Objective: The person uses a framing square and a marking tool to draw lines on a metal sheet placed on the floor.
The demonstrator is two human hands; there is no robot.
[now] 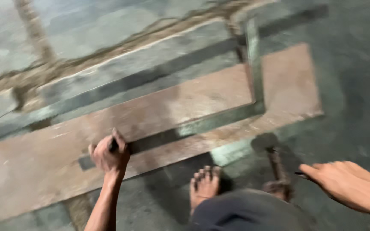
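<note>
My left hand [110,154] is closed around the near bar of a metal angle frame [219,120] that lies on a brown board [159,111] on the floor. The frame's far bar [150,77] runs along the board's upper edge, and a cross bar [255,64] joins them at the right. My right hand [347,184] is at the lower right, pinching a thin dark stick-like thing [300,174] between finger and thumb. My bare foot [204,186] rests on the floor just below the board's near edge.
A hammer [275,164] lies on the grey concrete floor [356,85] between my foot and my right hand. Cracked, stained concrete and another strip [33,30] lie beyond the board at the top left. My dark-clothed knee [249,211] fills the bottom centre.
</note>
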